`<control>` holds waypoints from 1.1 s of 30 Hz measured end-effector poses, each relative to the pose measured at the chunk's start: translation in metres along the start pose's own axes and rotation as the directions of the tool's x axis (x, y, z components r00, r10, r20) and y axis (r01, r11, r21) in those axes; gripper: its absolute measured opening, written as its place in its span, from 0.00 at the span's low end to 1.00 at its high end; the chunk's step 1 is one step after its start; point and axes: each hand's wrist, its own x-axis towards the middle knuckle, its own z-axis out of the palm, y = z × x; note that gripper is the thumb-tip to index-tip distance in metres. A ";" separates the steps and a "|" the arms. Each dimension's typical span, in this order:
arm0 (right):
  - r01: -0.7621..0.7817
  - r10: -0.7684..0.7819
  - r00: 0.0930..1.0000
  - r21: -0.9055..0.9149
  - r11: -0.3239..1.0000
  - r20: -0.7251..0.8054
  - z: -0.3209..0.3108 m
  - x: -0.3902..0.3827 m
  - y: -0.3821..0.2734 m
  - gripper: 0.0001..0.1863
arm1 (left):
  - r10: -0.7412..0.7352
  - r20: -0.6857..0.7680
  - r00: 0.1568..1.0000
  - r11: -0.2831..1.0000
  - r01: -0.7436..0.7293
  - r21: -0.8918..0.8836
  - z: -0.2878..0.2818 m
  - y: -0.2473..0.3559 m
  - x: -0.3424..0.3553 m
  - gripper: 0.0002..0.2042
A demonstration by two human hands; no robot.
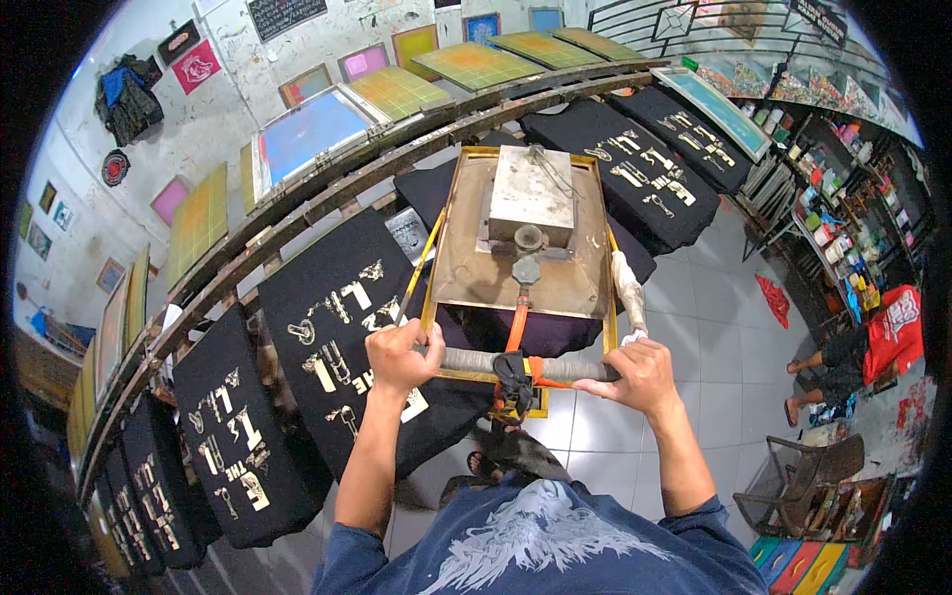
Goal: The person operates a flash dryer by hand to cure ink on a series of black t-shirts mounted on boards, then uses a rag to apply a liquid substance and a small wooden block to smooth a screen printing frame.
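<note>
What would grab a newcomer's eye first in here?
Probably the flat metal panel topped by a pale box, in the middle, with the left hand and right hand gripping the grey-wrapped bar at its near side. Black cloths with pale prints spread to its left and upper right; someone's red shirt stands out at far right.

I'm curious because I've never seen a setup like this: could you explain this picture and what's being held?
There's no robot: these are a person's two bare hands. The picture comes from a wide camera worn on their head, looking down, so straight edges bend. The left hand and right hand grip opposite ends of a wrapped bar at the near side of a yellow frame. Within the frame is a flat metal panel carrying a metal box. Black cloths with pale prints lie spread side by side.
</note>
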 end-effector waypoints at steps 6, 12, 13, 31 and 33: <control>-0.022 0.021 0.998 -0.028 0.999 -0.056 0.013 0.013 0.017 0.32 | -0.031 0.020 0.999 0.999 0.030 0.016 0.013 -0.010 0.011 0.17; -0.116 0.111 0.990 -0.059 0.992 -0.085 0.030 0.031 0.040 0.33 | -0.039 -0.007 0.999 0.999 0.039 -0.004 0.039 -0.025 0.035 0.16; -0.125 0.120 0.990 -0.062 0.990 -0.072 0.033 0.035 0.041 0.33 | -0.039 -0.025 0.999 0.999 0.039 -0.004 0.042 -0.029 0.039 0.16; -0.209 0.212 0.976 0.083 0.974 -0.041 0.108 0.175 0.010 0.23 | -0.071 -0.006 0.997 0.996 0.071 0.051 0.055 -0.088 0.071 0.17; -0.199 0.200 0.977 0.029 0.980 -0.069 0.123 0.192 0.025 0.20 | -0.063 -0.008 0.998 0.998 0.063 0.024 0.064 -0.084 0.075 0.17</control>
